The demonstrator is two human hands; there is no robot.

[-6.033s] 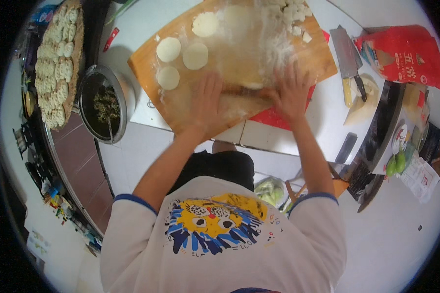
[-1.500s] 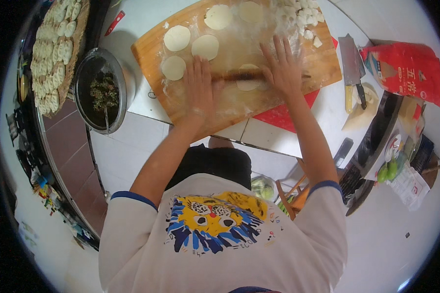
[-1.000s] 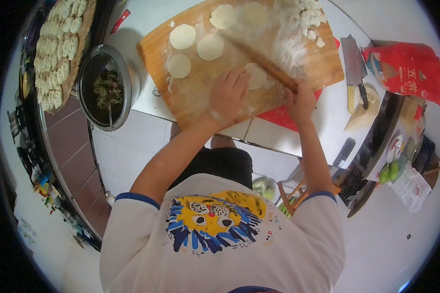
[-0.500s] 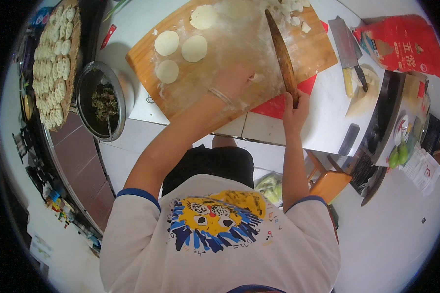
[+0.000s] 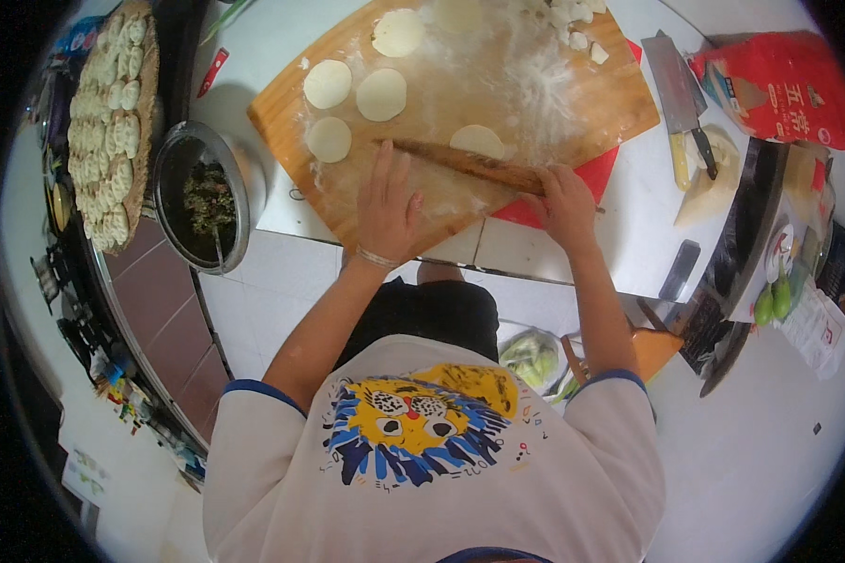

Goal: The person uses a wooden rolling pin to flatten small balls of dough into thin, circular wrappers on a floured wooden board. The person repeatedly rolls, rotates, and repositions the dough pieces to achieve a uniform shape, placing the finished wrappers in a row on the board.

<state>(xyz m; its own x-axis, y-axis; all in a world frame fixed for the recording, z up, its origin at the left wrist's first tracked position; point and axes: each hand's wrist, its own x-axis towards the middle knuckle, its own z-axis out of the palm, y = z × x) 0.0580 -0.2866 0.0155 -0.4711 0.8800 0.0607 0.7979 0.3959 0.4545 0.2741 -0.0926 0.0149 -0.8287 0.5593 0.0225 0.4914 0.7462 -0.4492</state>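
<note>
A dark wooden rolling pin (image 5: 460,163) lies slantwise across the near part of the floured wooden board (image 5: 286,113). My left hand (image 5: 388,202) is stretched out flat, its fingertips at the pin's left end. Closed over the other end is my right hand (image 5: 563,206). Just beyond the pin shows a round of dough (image 5: 479,140), its near edge hidden behind it. Several thin dough wrappers lie on the left of the board, among them one wrapper (image 5: 381,95) beyond my left hand. Small dough pieces (image 5: 577,40) sit at the far right corner in loose flour.
Left of the board stands a metal bowl (image 5: 244,202) of dark chopped filling with a spoon. Farther left, a round tray (image 5: 147,141) carries rows of dumplings. A cleaver (image 5: 674,84), a knife (image 5: 704,155), a red bag (image 5: 789,94) and a dark phone-like slab (image 5: 681,270) lie to the right.
The rolling pin has swung from pointing away to lying across the board. My left hand has drawn back onto its left end. A dough round now shows behind the pin.
</note>
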